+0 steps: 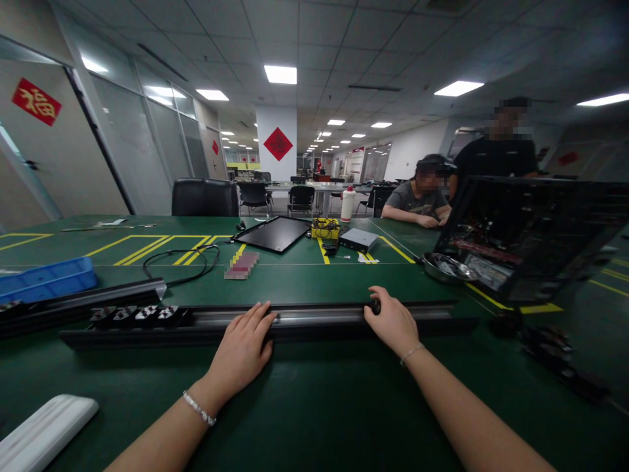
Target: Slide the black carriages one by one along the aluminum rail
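Note:
A long black rail with a grey inner channel (319,318) lies across the green table in front of me. My left hand (243,347) rests flat on its near edge, fingers stretched out over the channel. My right hand (390,321) sits further right on the rail, fingers curled around a small black part (376,305) in the channel. Several small black and white pieces (135,314) sit in the rail's left end.
A second dark rail (83,296) and a blue tray (46,276) lie at left, a white object (44,429) at the near left corner. An open computer case (531,229), metal bowl (447,267), black cable (181,262) and dark panel (278,233) lie beyond. Two people are at far right.

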